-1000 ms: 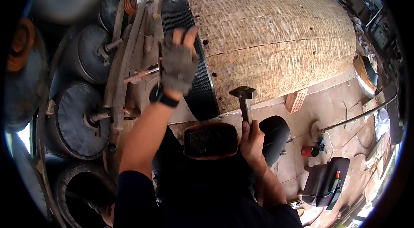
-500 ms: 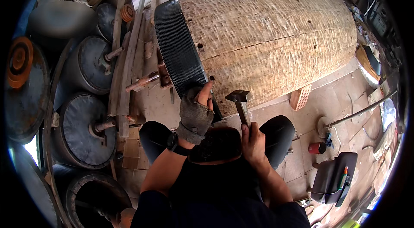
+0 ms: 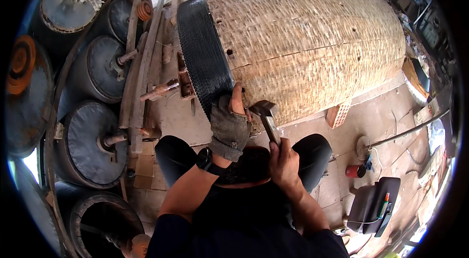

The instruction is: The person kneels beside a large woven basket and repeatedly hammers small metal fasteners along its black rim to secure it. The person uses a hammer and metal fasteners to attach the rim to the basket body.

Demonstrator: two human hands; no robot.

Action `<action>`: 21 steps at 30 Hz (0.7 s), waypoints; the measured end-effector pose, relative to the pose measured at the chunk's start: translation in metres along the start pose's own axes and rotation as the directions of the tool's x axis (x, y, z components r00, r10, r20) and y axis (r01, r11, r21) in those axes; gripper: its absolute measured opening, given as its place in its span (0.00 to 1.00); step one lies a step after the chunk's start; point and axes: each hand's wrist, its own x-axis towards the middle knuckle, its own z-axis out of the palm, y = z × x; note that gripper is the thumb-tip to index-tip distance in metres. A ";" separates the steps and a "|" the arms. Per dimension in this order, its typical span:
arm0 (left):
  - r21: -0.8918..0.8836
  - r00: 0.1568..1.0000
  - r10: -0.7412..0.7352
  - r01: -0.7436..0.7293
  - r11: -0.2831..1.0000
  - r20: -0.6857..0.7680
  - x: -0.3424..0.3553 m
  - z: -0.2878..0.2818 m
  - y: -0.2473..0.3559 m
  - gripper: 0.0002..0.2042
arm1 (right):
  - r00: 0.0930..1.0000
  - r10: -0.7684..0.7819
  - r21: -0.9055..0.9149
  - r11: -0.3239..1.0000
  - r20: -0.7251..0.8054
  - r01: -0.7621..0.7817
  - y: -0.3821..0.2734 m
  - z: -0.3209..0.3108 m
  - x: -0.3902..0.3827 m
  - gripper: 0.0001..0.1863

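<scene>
A big tan drum with a rough, fibrous surface and several small dark holes lies on its side before me. A black ribbed strip wraps round its left end. My left hand, in a grey glove with bare fingertips, is closed at the strip's lower part, one finger pointing up along its edge. What lies under the palm is hidden. My right hand, bare, grips a hammer by its handle. The hammer's head is close to the left fingertips, by the drum's lower left side.
Several metal-ended rollers crowd the left side, beside long wooden bars. A hollow brick sits under the drum's near side. On the tiled floor at right stand a red can and a dark stool with small items on it.
The hammer's head has moved slightly left, nearer my left hand. My left hand has shifted a little to the right along the drum's edge. The whole view has moved slightly.
</scene>
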 end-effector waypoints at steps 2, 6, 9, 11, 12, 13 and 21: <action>-0.013 0.991 -0.109 0.111 0.994 0.077 -0.002 0.001 -0.003 0.44 | 1.000 0.001 -0.041 0.999 0.026 0.000 0.001 0.003 0.000 0.10; 0.172 0.989 0.148 -0.144 0.975 -0.013 0.001 -0.027 0.021 0.41 | 1.000 -0.005 -0.044 0.999 0.026 0.006 0.005 0.009 -0.001 0.09; 0.219 0.966 0.209 -0.239 0.946 0.151 -0.043 -0.045 0.023 0.32 | 0.987 -0.106 0.149 0.981 -0.124 0.124 0.002 0.004 -0.006 0.11; 0.172 0.916 0.167 -0.243 0.955 0.365 -0.088 -0.037 0.012 0.24 | 0.999 -0.029 -0.059 0.998 0.029 0.031 0.005 0.011 0.000 0.11; 0.167 0.863 0.138 -0.246 0.955 0.487 -0.103 -0.035 0.010 0.21 | 0.995 0.020 -0.171 0.985 0.100 -0.003 0.007 0.013 0.003 0.11; 0.161 0.795 0.114 -0.257 0.953 0.596 -0.112 -0.032 0.008 0.19 | 0.995 0.017 -0.134 0.991 0.101 -0.003 0.011 0.015 0.008 0.11; 0.070 0.726 -0.038 -0.014 0.997 0.687 -0.159 0.012 -0.008 0.09 | 0.997 -0.024 -0.153 0.988 0.067 0.034 0.009 0.019 0.011 0.10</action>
